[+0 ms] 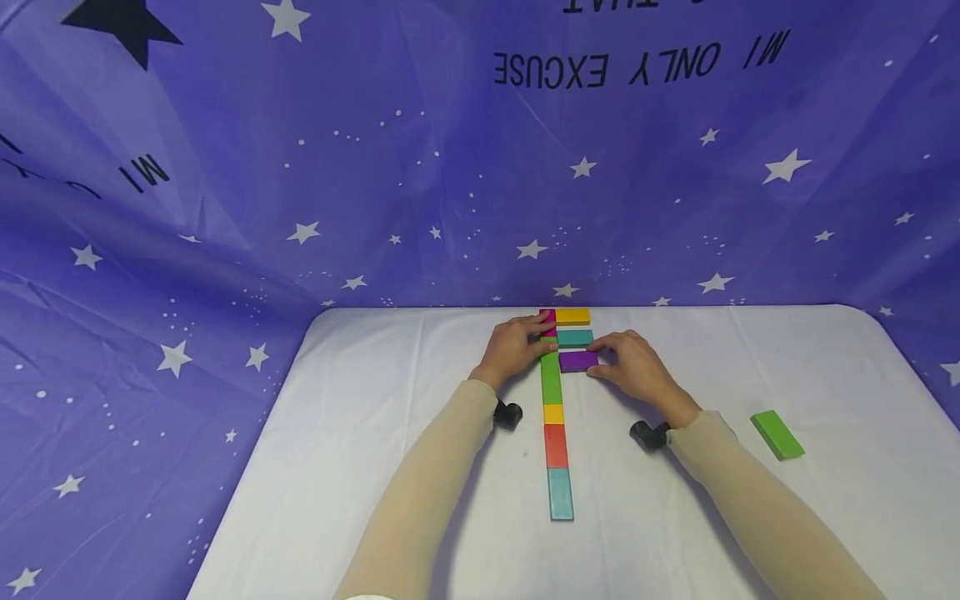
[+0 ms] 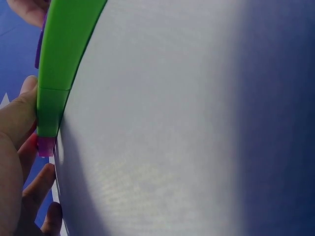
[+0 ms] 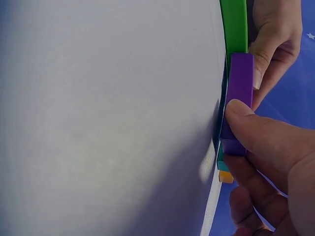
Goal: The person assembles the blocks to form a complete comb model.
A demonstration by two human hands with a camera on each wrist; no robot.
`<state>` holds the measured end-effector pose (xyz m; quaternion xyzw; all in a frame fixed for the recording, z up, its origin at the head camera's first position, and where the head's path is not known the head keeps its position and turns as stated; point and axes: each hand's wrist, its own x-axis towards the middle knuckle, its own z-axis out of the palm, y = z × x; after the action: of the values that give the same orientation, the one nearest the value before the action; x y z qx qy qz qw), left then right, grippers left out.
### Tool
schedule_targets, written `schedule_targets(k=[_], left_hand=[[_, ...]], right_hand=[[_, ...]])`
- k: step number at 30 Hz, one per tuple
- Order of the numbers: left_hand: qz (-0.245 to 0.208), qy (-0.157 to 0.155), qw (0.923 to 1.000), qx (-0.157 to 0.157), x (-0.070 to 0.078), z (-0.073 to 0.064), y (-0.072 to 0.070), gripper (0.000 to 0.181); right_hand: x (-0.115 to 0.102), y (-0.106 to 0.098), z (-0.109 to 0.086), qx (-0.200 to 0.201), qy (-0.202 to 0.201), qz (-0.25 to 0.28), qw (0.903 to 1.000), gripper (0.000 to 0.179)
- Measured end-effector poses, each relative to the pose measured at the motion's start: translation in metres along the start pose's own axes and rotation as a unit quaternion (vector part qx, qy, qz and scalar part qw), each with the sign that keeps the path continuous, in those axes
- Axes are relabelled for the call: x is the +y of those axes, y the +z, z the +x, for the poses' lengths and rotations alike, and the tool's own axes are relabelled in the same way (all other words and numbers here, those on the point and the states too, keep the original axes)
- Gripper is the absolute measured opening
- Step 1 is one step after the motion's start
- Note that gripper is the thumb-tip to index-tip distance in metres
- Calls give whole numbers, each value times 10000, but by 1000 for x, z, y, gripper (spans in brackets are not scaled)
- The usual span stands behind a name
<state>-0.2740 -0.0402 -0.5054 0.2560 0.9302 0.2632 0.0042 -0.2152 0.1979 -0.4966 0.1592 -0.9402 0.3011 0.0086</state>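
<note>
My right hand (image 1: 636, 367) pinches a purple block (image 1: 577, 362) between thumb and fingers. In the right wrist view, the thumb lies on that block's side. The purple block's left end is beside a column of coloured blocks. My left hand (image 1: 512, 348) is at the column's far end, its fingers on a magenta block (image 1: 549, 330) and its thumb by a green block (image 1: 551, 383). A teal block (image 1: 575, 338) and a yellow block (image 1: 573, 317) extend rightward from the column, beyond the purple one.
Nearer me, the column continues with a small yellow block (image 1: 553, 414), a red block (image 1: 556, 446) and a blue-teal block (image 1: 560, 493). A loose green block (image 1: 777, 435) lies at the right on the white table (image 1: 337, 450). A purple starry curtain (image 1: 450, 167) stands behind.
</note>
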Motion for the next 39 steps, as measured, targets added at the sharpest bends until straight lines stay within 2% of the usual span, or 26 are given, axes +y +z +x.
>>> schedule_targets(k=[27,33,39], left_hand=[[-1,-103,9999,-62,-1,2,2,49],[-24,-218,9997,-128,0,2,2,49],[-45,-201,9997,-104,0,2,2,48]], right_hand=[[-1,0,2,-357,318,40,9988,42],[-2,-15,-5,-225,276,392,9986,50],[1,-38,-22,76,268,730,9969,48]])
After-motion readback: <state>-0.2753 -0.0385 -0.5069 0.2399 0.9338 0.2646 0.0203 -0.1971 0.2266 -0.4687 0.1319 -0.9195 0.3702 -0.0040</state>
